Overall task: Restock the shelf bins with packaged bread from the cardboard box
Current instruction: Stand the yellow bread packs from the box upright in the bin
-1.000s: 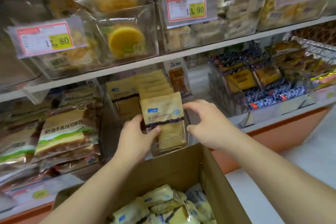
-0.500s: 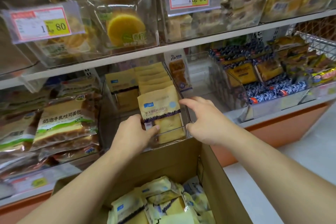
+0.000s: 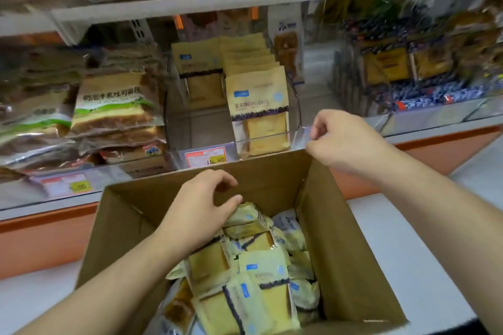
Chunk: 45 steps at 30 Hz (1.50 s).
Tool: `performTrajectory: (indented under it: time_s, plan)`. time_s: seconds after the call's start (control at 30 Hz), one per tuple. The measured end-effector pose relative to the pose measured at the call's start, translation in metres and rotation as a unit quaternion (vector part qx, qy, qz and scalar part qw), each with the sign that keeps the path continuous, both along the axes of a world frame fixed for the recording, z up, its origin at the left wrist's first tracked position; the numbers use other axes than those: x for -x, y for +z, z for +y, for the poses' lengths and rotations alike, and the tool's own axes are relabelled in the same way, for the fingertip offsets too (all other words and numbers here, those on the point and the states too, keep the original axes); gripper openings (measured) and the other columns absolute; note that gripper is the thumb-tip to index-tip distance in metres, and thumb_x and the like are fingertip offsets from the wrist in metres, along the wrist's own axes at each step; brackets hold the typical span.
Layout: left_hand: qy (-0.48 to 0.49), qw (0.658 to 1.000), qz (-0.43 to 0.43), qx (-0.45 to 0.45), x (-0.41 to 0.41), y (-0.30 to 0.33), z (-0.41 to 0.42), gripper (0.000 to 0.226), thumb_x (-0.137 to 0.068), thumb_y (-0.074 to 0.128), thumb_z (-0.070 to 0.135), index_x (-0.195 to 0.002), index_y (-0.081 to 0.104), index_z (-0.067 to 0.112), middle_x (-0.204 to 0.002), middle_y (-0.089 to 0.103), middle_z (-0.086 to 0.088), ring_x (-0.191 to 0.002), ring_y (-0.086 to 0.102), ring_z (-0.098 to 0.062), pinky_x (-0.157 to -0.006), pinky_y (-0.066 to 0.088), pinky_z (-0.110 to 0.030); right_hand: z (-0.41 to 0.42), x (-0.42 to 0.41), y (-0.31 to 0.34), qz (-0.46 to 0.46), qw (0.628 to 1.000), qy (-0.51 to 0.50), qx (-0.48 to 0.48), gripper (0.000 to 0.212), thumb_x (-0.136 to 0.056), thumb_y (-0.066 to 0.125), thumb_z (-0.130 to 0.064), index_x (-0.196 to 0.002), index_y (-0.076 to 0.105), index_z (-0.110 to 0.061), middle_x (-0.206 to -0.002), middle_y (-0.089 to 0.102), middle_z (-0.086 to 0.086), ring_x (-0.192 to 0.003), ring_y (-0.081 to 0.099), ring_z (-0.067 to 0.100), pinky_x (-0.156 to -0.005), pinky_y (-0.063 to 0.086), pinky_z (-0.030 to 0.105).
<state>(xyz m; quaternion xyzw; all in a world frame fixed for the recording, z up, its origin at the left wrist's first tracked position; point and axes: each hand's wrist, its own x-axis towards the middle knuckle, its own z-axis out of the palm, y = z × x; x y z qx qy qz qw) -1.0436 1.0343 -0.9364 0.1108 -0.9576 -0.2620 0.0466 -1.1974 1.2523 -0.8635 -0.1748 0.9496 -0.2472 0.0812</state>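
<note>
An open cardboard box (image 3: 340, 239) stands below the shelf, holding several yellow bread packets (image 3: 261, 275). My left hand (image 3: 201, 209) reaches into the box with its fingers loosely curled just above the top packets, holding nothing. On the shelf, a clear bin (image 3: 201, 128) holds a row of upright packets of the same kind, the front packet (image 3: 258, 106) facing me. A second, shorter row (image 3: 198, 71) stands at the bin's back left. My right hand (image 3: 345, 139) hovers at the bin's right front corner, fingers loosely curled; I cannot tell whether it touches the bin.
Stacked sliced-toast packs (image 3: 114, 106) fill the bin to the left. Blue-wrapped snacks (image 3: 435, 92) fill the bins to the right. A price tag (image 3: 205, 158) hangs on the shelf edge. An upper shelf (image 3: 245, 0) runs overhead. The orange shelf base (image 3: 40, 239) meets the pale floor (image 3: 408, 226).
Both hands have let go of the front packet in the bin. My left hand dropped into the box and my right drew back to the bin's corner. The view tilted down.
</note>
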Motion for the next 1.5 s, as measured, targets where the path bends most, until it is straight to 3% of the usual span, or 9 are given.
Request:
performTrajectory:
  time_s: [0.23, 0.53, 0.67, 0.83, 0.97, 1.13, 1.27, 1.4, 1.5]
  plan:
    - [0.029, 0.994, -0.103, 0.020, 0.004, -0.091, -0.014, 0.049, -0.093, 0.072, 0.033, -0.141, 0.062, 0.024, -0.137, 0.067, 0.004, -0.125, 0.063, -0.016, -0.106, 0.049, -0.031, 0.012, -0.011, -0.015, -0.013, 0.997, 0.040, -0.072, 0.008, -0.092, 0.073, -0.023, -0.090, 0.069, -0.030, -0.088, 0.067, -0.009, -0.076, 0.064, 0.008, -0.054, 0.042, 0.023]
    - [0.001, 0.990, -0.112, 0.090, 0.017, -0.130, -0.004, 0.019, -0.097, 0.060, 0.024, -0.102, 0.078, 0.026, -0.101, 0.068, 0.005, -0.098, 0.067, -0.022, -0.083, 0.054, -0.036, 0.007, -0.007, -0.020, 0.003, 0.996, 0.030, -0.078, 0.006, -0.095, 0.071, -0.025, -0.092, 0.070, -0.030, -0.086, 0.068, -0.008, -0.078, 0.064, 0.010, -0.059, 0.047, 0.024]
    - [-0.017, 0.994, -0.086, 0.064, 0.007, -0.110, 0.000, 0.013, -0.103, 0.050, 0.029, -0.098, 0.062, 0.030, -0.096, 0.068, 0.011, -0.092, 0.065, -0.017, -0.076, 0.054, -0.037, 0.000, -0.006, -0.019, 0.026, 0.995, 0.037, -0.090, 0.006, -0.095, 0.069, -0.023, -0.097, 0.070, -0.028, -0.091, 0.067, -0.007, -0.085, 0.064, 0.011, -0.064, 0.048, 0.026]
    - [-0.067, 0.996, -0.040, 0.045, 0.002, -0.039, 0.002, 0.013, -0.105, 0.048, 0.043, -0.109, 0.059, 0.038, -0.095, 0.071, 0.016, -0.087, 0.067, -0.007, -0.074, 0.057, -0.033, -0.013, -0.015, -0.005, 0.065, 0.991, 0.099, -0.068, 0.032, -0.091, 0.071, -0.019, -0.119, 0.065, -0.032, -0.120, 0.057, -0.008, -0.110, 0.057, 0.014, -0.086, 0.047, 0.026]
    - [-0.087, 0.995, 0.012, 0.047, -0.009, 0.027, 0.002, 0.013, -0.102, 0.053, 0.049, -0.106, 0.062, 0.039, -0.090, 0.070, 0.019, -0.087, 0.064, -0.005, -0.076, 0.054, -0.033, -0.031, -0.038, 0.016, -0.034, 0.973, 0.225, 0.031, 0.057, -0.087, 0.084, -0.033, -0.135, 0.056, -0.041, -0.125, 0.061, -0.024, -0.118, 0.058, -0.003, -0.103, 0.050, 0.023]
    - [-0.044, 0.995, 0.084, -0.044, -0.029, 0.089, -0.008, 0.008, -0.096, 0.067, 0.043, -0.093, 0.073, 0.039, -0.079, 0.071, 0.022, -0.078, 0.066, -0.001, -0.072, 0.052, -0.024, -0.054, -0.063, 0.028, -0.005, 0.960, 0.279, 0.002, 0.027, -0.079, 0.087, -0.049, -0.098, 0.071, -0.039, -0.090, 0.072, -0.014, -0.089, 0.065, 0.001, -0.085, 0.057, 0.034]
    - [-0.012, 0.984, 0.110, -0.138, -0.037, 0.112, -0.030, 0.003, -0.089, 0.076, 0.039, -0.089, 0.075, 0.036, -0.089, 0.075, 0.023, -0.088, 0.071, 0.001, -0.079, 0.057, -0.028, -0.063, -0.071, 0.042, -0.033, 0.966, 0.243, 0.084, 0.017, -0.080, 0.090, -0.041, -0.076, 0.075, -0.036, -0.073, 0.070, -0.012, -0.073, 0.065, 0.005, -0.069, 0.056, 0.031]
    - [-0.005, 0.957, 0.087, -0.278, -0.042, 0.120, -0.056, 0.030, -0.080, 0.084, 0.036, -0.107, 0.072, 0.031, -0.104, 0.077, 0.015, -0.095, 0.073, -0.002, -0.085, 0.058, -0.020, -0.061, -0.067, 0.055, -0.049, 0.967, 0.165, 0.187, 0.010, -0.081, 0.090, -0.035, -0.082, 0.082, -0.029, -0.081, 0.078, -0.008, -0.079, 0.074, 0.011, -0.078, 0.062, 0.044]
    - [-0.043, 0.939, 0.020, -0.340, -0.039, 0.120, -0.064, 0.045, -0.081, 0.087, 0.022, -0.121, 0.067, 0.028, -0.113, 0.077, 0.011, -0.103, 0.073, -0.004, -0.096, 0.058, -0.028, -0.065, -0.064, 0.058, -0.069, 0.956, 0.123, 0.256, 0.007, -0.082, 0.090, -0.027, -0.086, 0.084, -0.027, -0.087, 0.081, -0.005, -0.085, 0.078, 0.016, -0.083, 0.063, 0.052]
